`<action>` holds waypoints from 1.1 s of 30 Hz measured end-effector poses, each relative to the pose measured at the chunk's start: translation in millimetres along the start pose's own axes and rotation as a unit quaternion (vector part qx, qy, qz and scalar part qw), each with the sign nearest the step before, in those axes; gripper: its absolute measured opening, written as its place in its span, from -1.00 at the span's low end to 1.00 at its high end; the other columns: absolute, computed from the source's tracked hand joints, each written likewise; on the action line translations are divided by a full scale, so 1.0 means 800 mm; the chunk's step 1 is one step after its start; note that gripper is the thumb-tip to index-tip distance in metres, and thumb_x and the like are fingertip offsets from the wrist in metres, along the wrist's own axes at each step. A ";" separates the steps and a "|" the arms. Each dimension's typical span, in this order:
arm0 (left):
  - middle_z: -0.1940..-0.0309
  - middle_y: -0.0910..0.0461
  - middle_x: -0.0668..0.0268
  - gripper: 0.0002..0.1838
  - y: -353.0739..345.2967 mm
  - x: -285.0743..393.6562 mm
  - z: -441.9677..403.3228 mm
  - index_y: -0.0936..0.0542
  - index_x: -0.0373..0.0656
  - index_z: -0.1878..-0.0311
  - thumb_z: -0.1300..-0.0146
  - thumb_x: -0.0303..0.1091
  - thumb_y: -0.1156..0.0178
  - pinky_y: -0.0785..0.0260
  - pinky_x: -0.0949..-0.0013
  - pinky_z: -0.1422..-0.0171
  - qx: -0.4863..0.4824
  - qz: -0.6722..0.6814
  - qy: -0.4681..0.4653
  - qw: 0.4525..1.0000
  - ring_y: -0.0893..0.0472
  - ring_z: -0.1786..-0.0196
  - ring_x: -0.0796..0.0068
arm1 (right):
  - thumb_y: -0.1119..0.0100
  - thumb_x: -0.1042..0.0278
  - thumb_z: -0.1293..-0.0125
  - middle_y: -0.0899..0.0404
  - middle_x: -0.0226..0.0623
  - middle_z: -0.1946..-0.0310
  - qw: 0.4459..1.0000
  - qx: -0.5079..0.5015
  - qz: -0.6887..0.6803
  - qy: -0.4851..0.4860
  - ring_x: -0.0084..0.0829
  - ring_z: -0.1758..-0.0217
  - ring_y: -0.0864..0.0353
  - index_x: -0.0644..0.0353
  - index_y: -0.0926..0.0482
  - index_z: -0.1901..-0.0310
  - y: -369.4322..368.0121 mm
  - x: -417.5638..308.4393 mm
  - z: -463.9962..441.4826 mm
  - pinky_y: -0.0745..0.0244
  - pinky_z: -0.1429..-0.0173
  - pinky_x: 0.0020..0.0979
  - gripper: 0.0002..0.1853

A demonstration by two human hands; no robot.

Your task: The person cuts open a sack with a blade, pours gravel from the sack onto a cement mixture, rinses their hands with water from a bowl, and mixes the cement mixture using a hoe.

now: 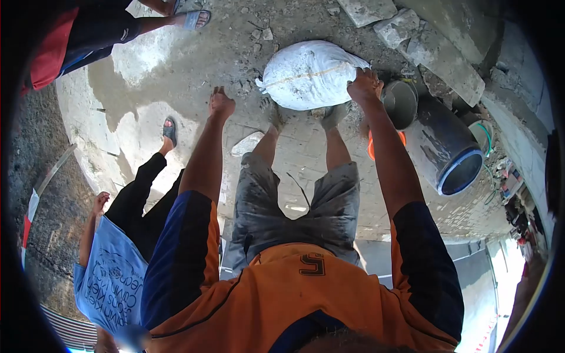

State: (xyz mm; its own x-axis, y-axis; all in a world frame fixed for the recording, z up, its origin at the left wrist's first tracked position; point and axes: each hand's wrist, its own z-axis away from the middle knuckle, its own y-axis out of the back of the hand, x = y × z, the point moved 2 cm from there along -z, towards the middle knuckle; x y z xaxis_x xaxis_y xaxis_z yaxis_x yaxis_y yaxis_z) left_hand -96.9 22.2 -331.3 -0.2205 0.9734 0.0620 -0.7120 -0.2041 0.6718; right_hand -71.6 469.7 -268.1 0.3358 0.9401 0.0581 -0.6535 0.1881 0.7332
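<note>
A full white sack (315,75), smeared with grey dirt, lies on the ground just beyond my feet. At its right end my right hand (365,87) is closed on the gathered corner of the sack. My left hand (221,103) is off the sack, to the left of its tied left end, with the fingers curled and nothing visible in them. A pale flat stone (247,143) lies beside my left foot.
On the right are a grey bucket (400,105), an orange container (371,145) partly hidden by my right arm, and a dark barrel (444,141) on its side. Concrete slabs (441,56) lie behind them. One person (115,265) stands left, another (97,35) upper left.
</note>
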 end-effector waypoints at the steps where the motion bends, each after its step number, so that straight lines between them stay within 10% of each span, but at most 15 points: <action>1: -0.48 -0.17 0.05 -0.26 -0.032 0.010 -0.028 -0.18 -0.24 -0.46 -0.16 -0.34 -0.07 0.00 0.26 -0.59 -0.014 0.018 -0.014 1.000 -0.14 -0.53 0.14 | -0.07 0.20 -0.22 -0.33 -0.12 -0.30 1.000 -0.011 -0.002 0.005 -0.15 -0.46 -0.19 0.15 -0.35 -0.27 -0.010 -0.023 -0.038 -0.16 -0.37 0.08 -0.44; 9: -0.44 -0.23 0.22 -0.27 -0.314 -0.004 -0.216 -0.21 0.07 -0.43 -0.14 -0.36 -0.15 -0.21 -0.01 -0.44 -0.037 -0.015 -0.061 0.997 -0.27 -0.46 0.10 | -0.07 0.31 -0.18 -0.53 0.16 -0.08 0.999 -0.030 0.037 -0.004 0.02 -0.16 -0.58 0.36 -0.45 -0.09 -0.130 -0.048 -0.182 -0.46 -0.22 -0.07 -0.55; 18: -0.18 -0.43 0.22 -0.52 -0.334 0.014 -0.241 -0.55 -0.06 -0.16 -0.17 -0.11 -0.15 -0.23 0.12 -0.31 -0.007 -0.189 -0.123 0.974 -0.39 -0.26 0.20 | -0.03 0.34 -0.14 -0.61 0.15 0.06 0.992 -0.076 0.093 0.050 0.11 -0.04 -0.60 0.33 -0.61 0.15 -0.122 -0.036 -0.213 -0.46 -0.16 -0.05 -0.69; 27: 0.02 -0.64 -0.01 -0.67 -0.346 0.007 -0.248 -0.59 -0.13 -0.04 -0.20 -0.33 -0.10 -0.48 0.07 -0.16 -0.124 -0.050 -0.053 0.990 -0.61 -0.10 0.01 | -0.11 0.29 -0.12 -0.65 0.12 0.14 0.978 -0.193 0.049 0.062 0.01 0.01 -0.66 0.33 -0.69 0.22 -0.101 -0.056 -0.224 -0.56 -0.07 -0.14 -0.69; 33: 0.01 -0.67 0.06 -0.63 -0.403 -0.036 -0.303 -0.63 -0.19 -0.05 -0.16 -0.31 -0.30 -0.49 0.14 -0.12 -0.158 0.126 -0.193 0.960 -0.64 -0.09 0.07 | -0.19 0.37 -0.21 -0.67 -0.15 -0.02 0.982 -0.172 0.063 0.042 -0.19 -0.10 -0.67 0.16 -0.71 0.05 -0.112 -0.052 -0.226 -0.60 -0.02 -0.21 -0.72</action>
State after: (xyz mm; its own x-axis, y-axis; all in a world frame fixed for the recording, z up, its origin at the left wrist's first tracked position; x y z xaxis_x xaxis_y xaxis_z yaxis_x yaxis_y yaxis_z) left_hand -22.2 34.5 -728.5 -0.1925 0.8432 0.5020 -0.8492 -0.3995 0.3453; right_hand -150.0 464.8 -458.6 0.1897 0.9794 0.0684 -0.8814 0.1392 0.4514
